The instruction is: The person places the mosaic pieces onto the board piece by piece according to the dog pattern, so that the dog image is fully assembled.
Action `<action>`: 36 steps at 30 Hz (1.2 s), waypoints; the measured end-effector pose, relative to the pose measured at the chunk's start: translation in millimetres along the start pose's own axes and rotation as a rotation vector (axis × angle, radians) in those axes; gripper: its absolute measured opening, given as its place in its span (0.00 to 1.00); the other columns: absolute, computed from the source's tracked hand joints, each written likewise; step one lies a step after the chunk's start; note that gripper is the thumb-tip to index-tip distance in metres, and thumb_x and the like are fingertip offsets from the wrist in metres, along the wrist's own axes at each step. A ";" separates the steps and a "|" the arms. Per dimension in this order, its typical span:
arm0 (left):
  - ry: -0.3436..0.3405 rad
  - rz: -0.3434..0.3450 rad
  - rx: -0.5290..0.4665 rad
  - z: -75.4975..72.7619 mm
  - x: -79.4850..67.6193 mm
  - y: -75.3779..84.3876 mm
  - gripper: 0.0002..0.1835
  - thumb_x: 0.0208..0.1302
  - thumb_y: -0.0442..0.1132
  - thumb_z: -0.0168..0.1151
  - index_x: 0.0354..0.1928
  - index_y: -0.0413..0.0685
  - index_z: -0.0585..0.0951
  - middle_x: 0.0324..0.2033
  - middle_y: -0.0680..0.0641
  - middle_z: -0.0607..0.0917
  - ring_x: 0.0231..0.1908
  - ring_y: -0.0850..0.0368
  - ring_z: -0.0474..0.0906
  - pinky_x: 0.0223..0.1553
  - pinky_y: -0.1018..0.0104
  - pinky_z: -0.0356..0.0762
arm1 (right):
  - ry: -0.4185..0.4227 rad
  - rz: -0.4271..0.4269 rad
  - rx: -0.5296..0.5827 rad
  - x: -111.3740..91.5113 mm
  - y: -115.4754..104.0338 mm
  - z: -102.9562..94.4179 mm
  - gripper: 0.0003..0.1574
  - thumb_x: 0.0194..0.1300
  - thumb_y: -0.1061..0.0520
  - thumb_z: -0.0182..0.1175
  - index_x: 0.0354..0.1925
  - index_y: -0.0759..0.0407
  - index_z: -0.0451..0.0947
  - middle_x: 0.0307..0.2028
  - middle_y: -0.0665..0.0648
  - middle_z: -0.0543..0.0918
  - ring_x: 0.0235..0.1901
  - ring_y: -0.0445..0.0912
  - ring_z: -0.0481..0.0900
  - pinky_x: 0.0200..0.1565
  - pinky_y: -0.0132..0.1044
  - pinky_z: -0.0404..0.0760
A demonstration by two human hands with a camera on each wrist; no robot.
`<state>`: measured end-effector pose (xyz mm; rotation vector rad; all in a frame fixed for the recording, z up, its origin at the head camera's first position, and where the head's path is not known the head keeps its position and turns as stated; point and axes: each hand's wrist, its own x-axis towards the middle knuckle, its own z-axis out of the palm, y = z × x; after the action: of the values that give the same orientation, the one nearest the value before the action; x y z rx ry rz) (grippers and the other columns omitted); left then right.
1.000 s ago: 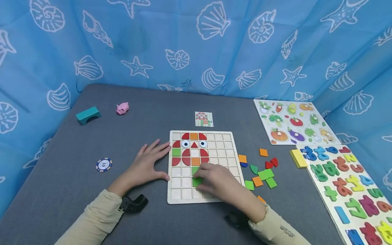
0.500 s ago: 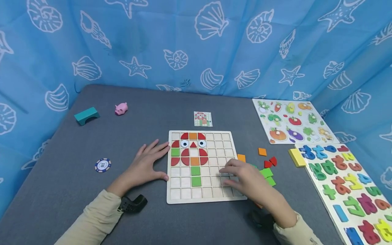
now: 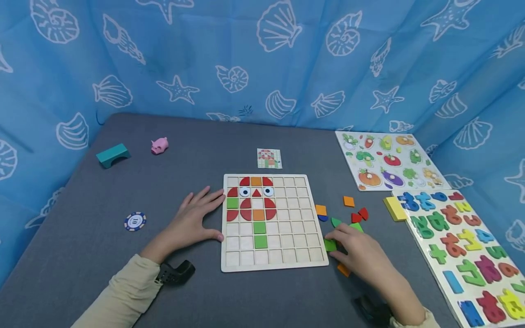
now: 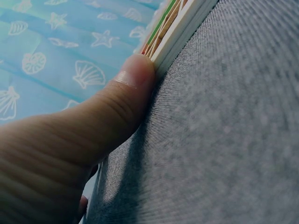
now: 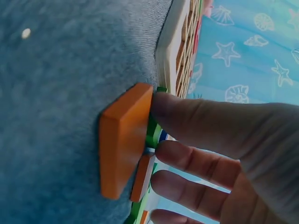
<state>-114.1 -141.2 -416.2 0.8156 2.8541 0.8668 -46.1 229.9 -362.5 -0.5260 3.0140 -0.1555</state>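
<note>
A wooden grid board (image 3: 287, 255) lies on the table, with red, orange and green tiles and two eye pieces set in its cells. Two green squares (image 3: 260, 241) stand in one column below an orange one. My left hand (image 3: 188, 225) rests at the board's left edge, fingers spread; in the left wrist view the thumb (image 4: 135, 74) presses its side. Just off the right edge, my right hand (image 3: 361, 250) pinches a loose green square tile (image 3: 330, 245) between thumb and index finger. The right wrist view shows an orange tile (image 5: 124, 140) near that thumb.
Loose orange, red, green and blue tiles (image 3: 348, 201) lie right of the board. A small pattern card (image 3: 269, 158) sits behind it. Puzzle boards (image 3: 393, 161), a yellow block (image 3: 395, 209), a poker chip (image 3: 135, 221), a toy pig (image 3: 159, 146) and a teal block (image 3: 113, 156) surround it.
My right hand has let go of the lower green square in the board, moved right off the board and taken hold of a loose green square. My left hand keeps its place.
</note>
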 end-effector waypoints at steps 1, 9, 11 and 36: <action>0.001 0.000 0.001 0.0 -0.2 -0.1 0.53 0.35 0.66 0.64 0.66 0.53 0.58 0.66 0.53 0.57 0.67 0.47 0.42 0.61 0.42 0.34 | 0.003 -0.002 -0.002 0.4 -0.2 0.4 0.19 0.39 0.55 0.72 0.35 0.51 0.80 0.31 0.45 0.74 0.24 0.36 0.67 0.25 0.30 0.71; -0.001 -0.005 0.013 0.4 0.3 -0.3 0.53 0.35 0.67 0.64 0.66 0.54 0.58 0.66 0.53 0.57 0.67 0.47 0.42 0.61 0.42 0.34 | 0.052 0.018 -0.018 0.9 -4.1 -1.4 0.17 0.41 0.56 0.70 0.33 0.48 0.78 0.28 0.44 0.72 0.21 0.36 0.64 0.21 0.28 0.65; -0.002 -0.002 0.011 0.2 0.5 0.4 0.53 0.35 0.66 0.64 0.66 0.53 0.58 0.66 0.53 0.57 0.67 0.47 0.42 0.61 0.41 0.35 | 0.070 0.006 -0.018 1.8 -8.3 -2.0 0.17 0.41 0.55 0.70 0.34 0.47 0.78 0.29 0.45 0.74 0.23 0.37 0.67 0.23 0.29 0.68; -0.007 -0.015 0.013 -0.9 -0.1 -0.3 0.54 0.35 0.68 0.63 0.66 0.54 0.58 0.66 0.54 0.57 0.67 0.47 0.41 0.61 0.42 0.34 | 0.132 -0.409 0.054 39.1 -107.8 15.0 0.14 0.44 0.52 0.69 0.33 0.48 0.80 0.29 0.43 0.75 0.30 0.37 0.73 0.31 0.33 0.73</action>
<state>-114.4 -141.9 -415.6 0.7963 2.8591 0.8427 -45.5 114.3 -367.5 -1.1627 2.9709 -0.3052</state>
